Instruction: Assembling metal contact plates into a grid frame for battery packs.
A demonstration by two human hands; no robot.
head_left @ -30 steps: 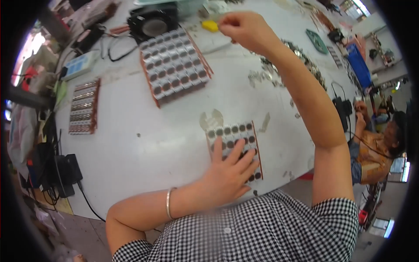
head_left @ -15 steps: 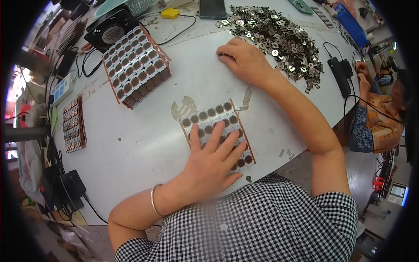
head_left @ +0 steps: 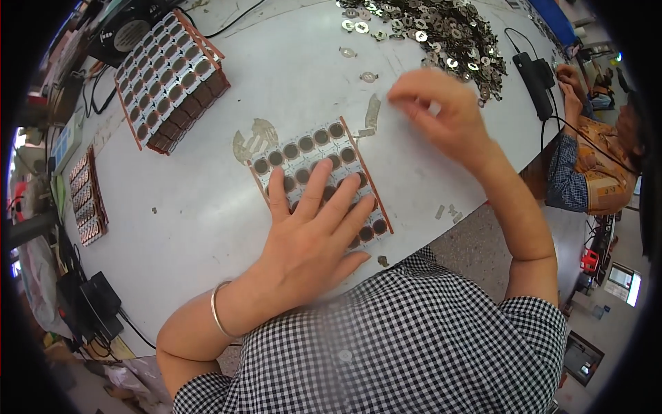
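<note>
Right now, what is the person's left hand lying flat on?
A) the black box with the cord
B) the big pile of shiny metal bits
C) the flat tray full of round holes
C: the left hand lies spread, palm down, on the flat tray of round cells, while the pile of metal bits lies farther up the table.

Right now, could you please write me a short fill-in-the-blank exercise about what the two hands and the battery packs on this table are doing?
1. The left hand lies flat on the small battery pack with its fingers ____.
2. The right hand is raised between that pack and the pile of metal ____.
3. The bracelet sits on the ____ wrist.
4. The larger battery pack stands to the person's ____ of the small one.

Missing words: spread; tabs; left; left
</note>
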